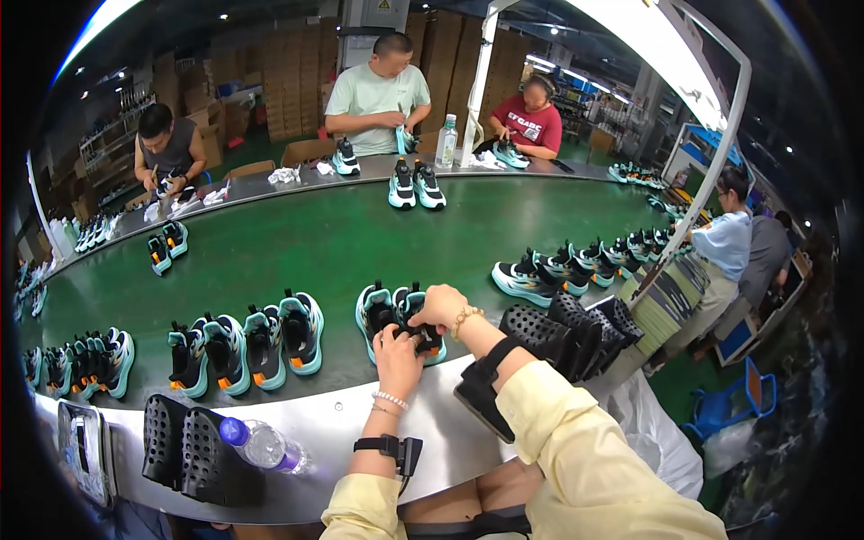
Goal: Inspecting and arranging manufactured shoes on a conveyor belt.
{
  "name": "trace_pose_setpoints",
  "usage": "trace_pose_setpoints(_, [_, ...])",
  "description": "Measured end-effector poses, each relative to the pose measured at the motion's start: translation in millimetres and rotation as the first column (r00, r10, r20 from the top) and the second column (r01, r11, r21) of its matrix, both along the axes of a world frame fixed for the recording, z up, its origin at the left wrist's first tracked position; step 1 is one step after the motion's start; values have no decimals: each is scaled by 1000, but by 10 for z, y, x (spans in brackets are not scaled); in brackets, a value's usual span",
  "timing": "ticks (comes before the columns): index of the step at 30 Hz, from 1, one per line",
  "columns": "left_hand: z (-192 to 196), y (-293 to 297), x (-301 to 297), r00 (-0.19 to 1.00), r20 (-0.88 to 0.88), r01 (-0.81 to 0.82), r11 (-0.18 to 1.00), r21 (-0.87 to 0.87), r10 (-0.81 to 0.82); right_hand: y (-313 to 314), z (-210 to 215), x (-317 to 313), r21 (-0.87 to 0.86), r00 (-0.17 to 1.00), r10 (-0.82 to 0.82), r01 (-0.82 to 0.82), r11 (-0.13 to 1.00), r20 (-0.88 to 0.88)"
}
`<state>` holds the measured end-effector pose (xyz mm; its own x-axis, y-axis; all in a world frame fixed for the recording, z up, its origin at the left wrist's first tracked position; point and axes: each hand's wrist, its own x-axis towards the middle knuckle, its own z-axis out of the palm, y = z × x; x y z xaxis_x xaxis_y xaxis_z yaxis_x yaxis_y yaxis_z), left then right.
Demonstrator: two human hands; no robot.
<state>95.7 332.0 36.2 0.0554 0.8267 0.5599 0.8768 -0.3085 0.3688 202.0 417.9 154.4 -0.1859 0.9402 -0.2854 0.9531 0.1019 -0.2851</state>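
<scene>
A glossy green conveyor belt (pixel 342 243) curved through a factory hall backed by stacked brown cartons (pixel 297 81). At its steel near edge, the left hand (pixel 399 353) and right hand (pixel 439 306) both pinched a teal-and-black sneaker (pixel 409 315), fingers curled onto it. Perforated black moulds (pixel 567 328) lay just beside.

Both hands, left hand (pixel 399 346) and right hand (pixel 439 306), grip one teal sneaker (pixel 418 326) (green conveyor belt (pixel 297 247) beneath).
</scene>
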Motion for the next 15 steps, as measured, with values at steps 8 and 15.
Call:
trace_pose_setpoints(8, [-39,40,-5,999,33,0,1000,10,0,-57,-760,-147,547,991,51,-111,830,123])
trace_pose_setpoints(15, [-109,30,-1,999,34,-6,1000,8,6,16,-967,-269,491,991,-116,69,868,65])
